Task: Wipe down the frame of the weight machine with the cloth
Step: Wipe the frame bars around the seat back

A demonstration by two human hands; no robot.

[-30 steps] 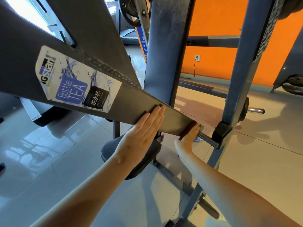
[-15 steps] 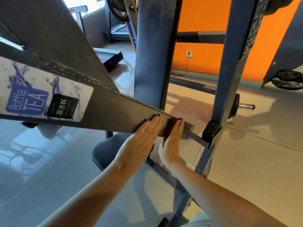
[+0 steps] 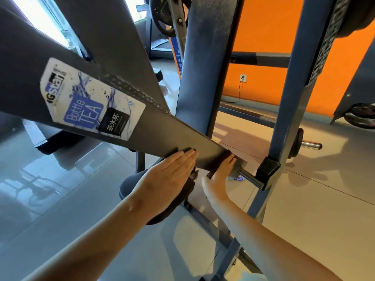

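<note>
The weight machine's grey frame arm (image 3: 162, 130) slants down from upper left to centre. My left hand (image 3: 168, 175) lies flat against its lower edge, fingers straight and together. Further right, at the arm's low end, my right hand (image 3: 220, 175) presses a dark cloth (image 3: 225, 154) onto the metal with straight fingers. The cloth shows as a dark strip above the fingertips and again below the palm. A steel pin (image 3: 249, 177) sticks out just beyond the arm's end.
A white and blue sticker (image 3: 91, 102) sits on the arm. A wide blue upright (image 3: 203, 67) stands behind it and a blue post (image 3: 288, 98) with a small weight plate (image 3: 297, 142) stands right. A dark seat pad (image 3: 129, 187) is under my left hand.
My right hand has slid with the cloth away from my left hand, down to the arm's low end. My left hand stays flat on the arm.
</note>
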